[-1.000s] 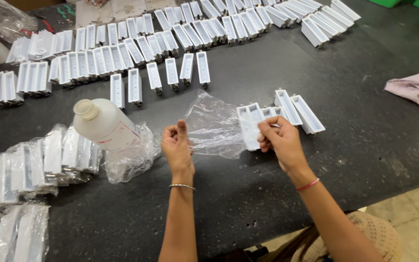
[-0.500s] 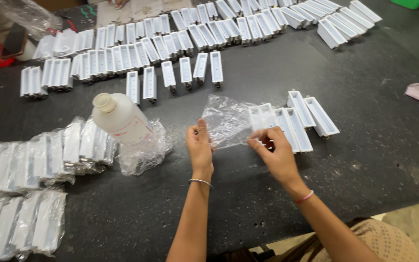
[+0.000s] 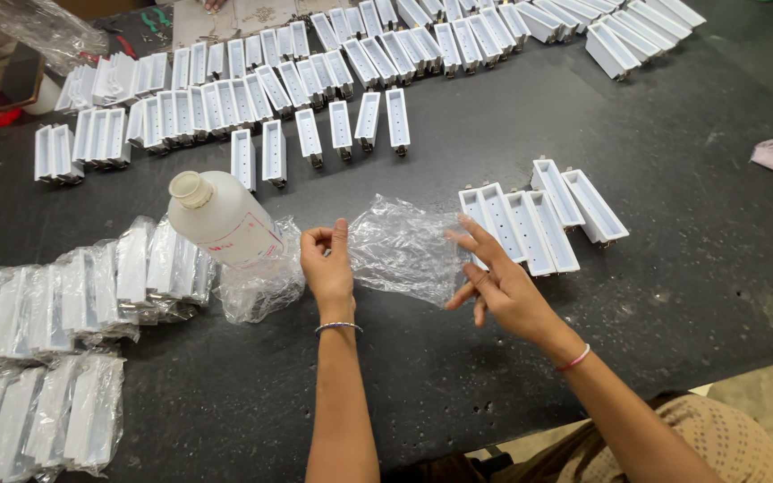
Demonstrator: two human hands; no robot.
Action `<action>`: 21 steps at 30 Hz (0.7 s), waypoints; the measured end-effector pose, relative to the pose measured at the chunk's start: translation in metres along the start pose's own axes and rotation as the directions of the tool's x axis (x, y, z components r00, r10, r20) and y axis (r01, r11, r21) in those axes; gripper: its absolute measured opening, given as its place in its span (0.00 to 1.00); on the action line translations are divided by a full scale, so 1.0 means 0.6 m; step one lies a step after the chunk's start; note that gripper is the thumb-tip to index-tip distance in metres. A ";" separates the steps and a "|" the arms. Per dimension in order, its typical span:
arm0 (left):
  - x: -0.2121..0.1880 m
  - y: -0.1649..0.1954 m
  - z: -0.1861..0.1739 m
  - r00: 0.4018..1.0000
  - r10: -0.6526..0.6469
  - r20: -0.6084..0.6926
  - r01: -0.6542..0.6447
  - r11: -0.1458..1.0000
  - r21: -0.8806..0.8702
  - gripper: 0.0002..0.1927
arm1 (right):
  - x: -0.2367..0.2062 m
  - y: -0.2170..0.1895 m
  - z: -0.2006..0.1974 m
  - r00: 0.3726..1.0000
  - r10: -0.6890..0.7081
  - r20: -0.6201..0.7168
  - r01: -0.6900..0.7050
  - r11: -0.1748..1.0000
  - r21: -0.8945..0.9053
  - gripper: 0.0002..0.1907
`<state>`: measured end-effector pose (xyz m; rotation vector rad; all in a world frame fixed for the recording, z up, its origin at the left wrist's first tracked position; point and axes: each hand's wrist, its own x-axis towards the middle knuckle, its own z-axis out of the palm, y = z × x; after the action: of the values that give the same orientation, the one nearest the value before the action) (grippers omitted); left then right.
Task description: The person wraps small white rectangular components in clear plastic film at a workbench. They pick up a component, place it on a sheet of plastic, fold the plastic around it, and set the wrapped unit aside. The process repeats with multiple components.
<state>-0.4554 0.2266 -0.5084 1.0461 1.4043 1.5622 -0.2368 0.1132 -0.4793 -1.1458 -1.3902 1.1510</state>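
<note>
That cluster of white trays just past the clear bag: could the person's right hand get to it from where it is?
Probably yes. The right hand holds the clear plastic bag's edge, its fingertips right beside the white trays. Nothing lies between them on the dark table; it would have to release the bag.

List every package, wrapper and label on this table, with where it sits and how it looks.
Clear plastic bag: crinkled, pinched between left hand and right hand.
White bottle: left of the hands, tilted on bunched clear film, pale label with a red patch.
Bagged white parts: left edge, rows in clear wrappers.
Loose clear bag: top left corner, crumpled.
</note>
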 end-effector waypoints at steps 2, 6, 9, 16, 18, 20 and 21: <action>-0.005 0.002 -0.004 0.992 0.122 -0.012 -0.117 0.976 0.183 0.15 | 0.000 -0.011 0.002 0.999 0.038 -0.009 -0.039 0.985 -0.168 0.43; -0.026 0.026 -0.001 0.868 0.495 0.030 -0.419 0.699 0.580 0.16 | 0.001 -0.014 0.016 1.000 0.009 -0.023 -0.016 0.945 -0.325 0.55; -0.051 0.060 0.011 0.659 0.722 0.213 -0.708 0.498 0.500 0.22 | 0.002 -0.006 0.022 0.999 -0.005 -0.046 -0.013 0.922 -0.387 0.57; -0.136 0.070 0.060 0.766 0.172 0.619 -0.533 0.708 0.463 0.22 | -0.003 0.018 0.027 0.971 -0.236 0.022 0.223 0.877 -0.426 0.50; -0.124 0.055 0.060 0.798 0.295 0.525 -0.562 0.679 0.473 0.16 | -0.005 0.023 0.024 0.932 -0.359 0.056 0.350 0.847 -0.400 0.43; -0.103 0.041 0.048 0.845 0.312 0.435 -0.515 0.692 0.505 0.12 | -0.007 0.026 0.017 0.983 -0.144 -0.114 0.046 0.795 -0.605 0.25; -0.090 0.036 0.041 0.881 0.263 0.393 -0.450 0.721 0.527 0.10 | -0.007 0.027 0.012 0.976 -0.045 -0.212 -0.113 0.728 -0.676 0.18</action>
<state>-0.4132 0.1830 -0.4896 1.9647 1.5902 1.1315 -0.2422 0.1099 -0.4965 -1.7634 -1.6782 0.4833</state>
